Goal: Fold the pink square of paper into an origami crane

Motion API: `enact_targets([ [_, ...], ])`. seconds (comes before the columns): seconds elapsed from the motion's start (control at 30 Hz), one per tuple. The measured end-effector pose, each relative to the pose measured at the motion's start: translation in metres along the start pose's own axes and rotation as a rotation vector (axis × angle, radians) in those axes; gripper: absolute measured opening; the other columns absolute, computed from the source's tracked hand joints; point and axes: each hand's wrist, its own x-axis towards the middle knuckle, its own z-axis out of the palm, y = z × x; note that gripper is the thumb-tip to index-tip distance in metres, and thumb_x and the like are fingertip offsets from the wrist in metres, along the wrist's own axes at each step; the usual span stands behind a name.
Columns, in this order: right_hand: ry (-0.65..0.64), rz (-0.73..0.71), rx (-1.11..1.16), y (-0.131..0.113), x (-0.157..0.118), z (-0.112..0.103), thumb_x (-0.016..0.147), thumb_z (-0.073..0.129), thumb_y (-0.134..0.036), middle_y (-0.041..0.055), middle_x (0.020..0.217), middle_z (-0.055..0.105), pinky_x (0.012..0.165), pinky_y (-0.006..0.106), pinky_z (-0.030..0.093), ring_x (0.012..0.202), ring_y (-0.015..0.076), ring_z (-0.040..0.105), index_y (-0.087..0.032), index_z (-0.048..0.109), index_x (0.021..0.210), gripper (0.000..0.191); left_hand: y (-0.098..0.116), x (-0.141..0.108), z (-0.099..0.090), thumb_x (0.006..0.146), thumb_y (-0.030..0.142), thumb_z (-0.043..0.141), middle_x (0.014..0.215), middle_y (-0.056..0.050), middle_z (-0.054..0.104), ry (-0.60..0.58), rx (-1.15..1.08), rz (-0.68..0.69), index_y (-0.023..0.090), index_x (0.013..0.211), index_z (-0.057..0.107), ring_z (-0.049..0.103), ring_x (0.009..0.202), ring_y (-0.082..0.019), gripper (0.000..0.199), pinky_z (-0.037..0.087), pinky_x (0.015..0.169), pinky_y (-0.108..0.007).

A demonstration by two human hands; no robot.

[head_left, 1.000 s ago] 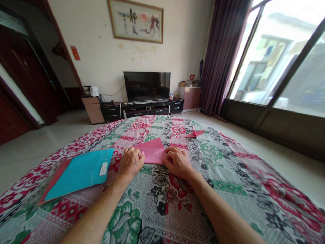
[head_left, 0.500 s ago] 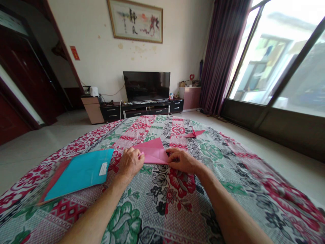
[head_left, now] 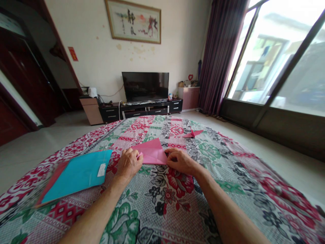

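A pink sheet of paper, folded along its near edge, lies on the flowered tablecloth between my hands. At its left end, my left hand is closed on the paper, with a small pink bit showing by the fingertips. My right hand pinches the right near corner between thumb and fingers. Beyond the right hand rests a folded red-pink paper shape with pointed wings.
To the left lies a blue stack of paper with a white label, in a clear wrapper, a reddish sheet beneath it. Past the round table stand a television and low black cabinets.
Both hands keep their hold on the pink paper and have hardly moved. The whole view has shifted slightly.
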Motion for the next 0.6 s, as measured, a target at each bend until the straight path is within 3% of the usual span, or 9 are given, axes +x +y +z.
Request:
enact_targets([
  [0.33,-0.094,0.004,0.063,-0.001,0.001,-0.01,0.059,0.047,-0.001,-0.0005,0.119,0.06,0.095,0.034,0.042,0.108,0.0182,0.056,-0.022,0.069,0.067,0.032,-0.001,-0.001,0.001,0.079,0.028,0.048,0.07,-0.006,0.061,-0.001,-0.012,-0.005,0.019,0.062,0.055,0.055,0.074,-0.02,0.02,0.038,0.075,-0.032],
  [0.6,-0.12,0.033,0.08,-0.003,-0.001,-0.013,0.058,0.048,-0.002,-0.0009,0.121,0.059,0.093,0.032,0.043,0.109,0.0195,0.055,-0.022,0.069,0.065,0.03,-0.001,-0.001,0.002,0.08,0.029,0.046,0.068,-0.006,0.06,0.015,-0.009,0.003,0.019,0.062,0.054,0.055,0.073,-0.02,0.021,0.038,0.075,-0.033],
])
